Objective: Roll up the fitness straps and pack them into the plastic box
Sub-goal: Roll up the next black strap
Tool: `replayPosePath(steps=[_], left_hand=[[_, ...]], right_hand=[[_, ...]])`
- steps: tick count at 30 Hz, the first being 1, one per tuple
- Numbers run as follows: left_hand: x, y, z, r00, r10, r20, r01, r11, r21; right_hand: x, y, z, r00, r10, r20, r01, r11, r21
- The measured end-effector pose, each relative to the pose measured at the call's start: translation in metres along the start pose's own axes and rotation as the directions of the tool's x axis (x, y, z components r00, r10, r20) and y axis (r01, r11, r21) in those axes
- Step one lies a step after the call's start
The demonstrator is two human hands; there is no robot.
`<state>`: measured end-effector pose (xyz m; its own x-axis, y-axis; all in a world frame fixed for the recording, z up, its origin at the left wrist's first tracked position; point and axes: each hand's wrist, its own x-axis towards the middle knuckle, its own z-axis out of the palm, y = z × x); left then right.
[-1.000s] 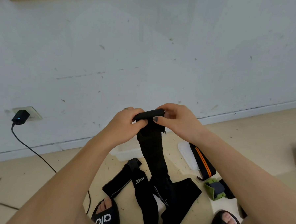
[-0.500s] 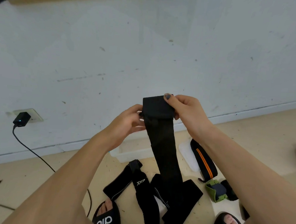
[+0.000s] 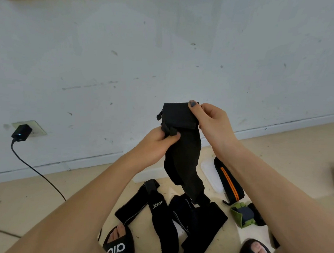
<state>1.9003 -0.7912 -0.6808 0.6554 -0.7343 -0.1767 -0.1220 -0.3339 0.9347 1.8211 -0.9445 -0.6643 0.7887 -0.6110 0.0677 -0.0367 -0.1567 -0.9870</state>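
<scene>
Pinching the folded top of a black fitness strap (image 3: 180, 146), the right hand (image 3: 210, 126) has its thumb laid across the flap's upper corner and its fingers curled behind. At eight o'clock from it, the left hand (image 3: 155, 145) grips the same strap just under the fold, thumb pressed on a small loop at the strap's edge. Both hands are closed tight on the fabric, held up in front of the white wall (image 3: 166, 58). From the grip the strap hangs down, slightly twisted, and its tail reaches the pile on the floor (image 3: 296, 152).

Below, toward six o'clock, lie more black straps: one printed XTEP (image 3: 158, 209), spread in a V, and a broad black wrap (image 3: 205, 221) beside it. At four o'clock from the held strap sits a rolled black strap with orange stripes (image 3: 227, 179), leaning on a white lid (image 3: 210, 173). Just beneath that roll is a green and grey strap (image 3: 241, 215).

The plastic box (image 3: 150, 173) shows only as a pale translucent edge behind the left wrist, near the skirting; what it holds I cannot tell.

Two feet in black slides (image 3: 119, 245) frame the pile at the bottom. Far off at nine o'clock a black charger (image 3: 20, 133) sits in a wall socket, its cable (image 3: 38, 173) trailing across the floor.
</scene>
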Motion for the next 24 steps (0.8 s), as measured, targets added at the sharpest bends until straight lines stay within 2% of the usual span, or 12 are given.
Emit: replayPosePath(steps=[3,9,12,14,16,19,21,22,24], left_hand=[[0.002,0.007,0.003,0.998,0.013,-0.068,-0.015,0.999,-0.032],[0.002,0.011,0.011,0.984,0.017,-0.175,-0.035,0.995,-0.098],[0.004,0.016,0.01,0.972,-0.049,-0.228,-0.014,0.963,-0.269],[0.005,0.019,0.007,0.965,-0.118,-0.236,0.007,0.906,-0.424],[0.005,0.021,0.003,0.954,-0.173,-0.246,0.002,0.821,-0.571],[0.006,0.022,-0.003,0.926,-0.296,-0.234,0.014,0.647,-0.762],[0.007,0.022,-0.009,0.924,-0.323,-0.205,0.016,0.568,-0.823],[0.007,0.023,-0.011,0.931,-0.313,-0.186,0.025,0.566,-0.824],[0.008,0.018,-0.012,0.958,-0.245,-0.149,0.044,0.638,-0.769]], right_hand=[[-0.001,-0.002,0.005,1.0,0.028,0.001,-0.028,0.998,-0.064],[-0.004,-0.002,0.011,0.956,0.231,0.178,-0.246,0.967,0.064],[-0.005,-0.001,0.008,0.912,0.279,0.3,-0.345,0.918,0.194],[-0.007,0.0,0.005,0.89,0.276,0.363,-0.366,0.907,0.209],[-0.009,0.003,0.006,0.879,0.256,0.403,-0.324,0.94,0.109],[-0.014,0.01,0.008,0.875,0.21,0.436,-0.159,0.976,-0.152],[-0.015,0.016,0.009,0.881,0.157,0.447,-0.065,0.975,-0.215],[-0.015,0.017,0.009,0.895,0.134,0.426,-0.051,0.978,-0.202],[-0.013,0.016,0.008,0.926,0.112,0.361,-0.073,0.99,-0.121]])
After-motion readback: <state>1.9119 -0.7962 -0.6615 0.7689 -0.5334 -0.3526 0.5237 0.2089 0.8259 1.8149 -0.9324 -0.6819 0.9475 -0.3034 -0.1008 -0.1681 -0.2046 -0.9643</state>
